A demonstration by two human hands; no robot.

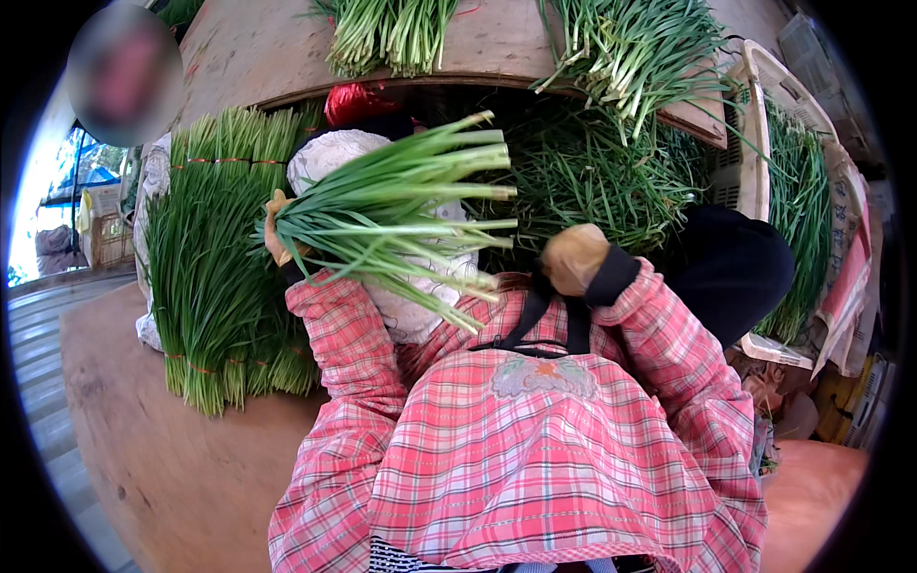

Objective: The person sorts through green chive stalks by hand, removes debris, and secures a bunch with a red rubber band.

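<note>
My left hand (277, 229), in a tan glove, is closed around the leafy part of a bunch of garlic chives (401, 205). The pale cut stems fan out to the right, across a light patterned cloth (339, 158) over my lap. My gloved right hand (576, 258) hovers in front of my chest, apart from the bunch. Its fingers look curled in, slightly blurred, and whatever may be in them is hidden. Just beyond it lies a heap of loose green chives (602, 177).
Tied chive bundles (224, 258) are stacked on the left, on a wooden board (124, 411). More chives (630, 57) lie on the plywood table (258, 48) ahead. A pale plastic crate (755, 134) holding chives stands at right. Another person is at the far left.
</note>
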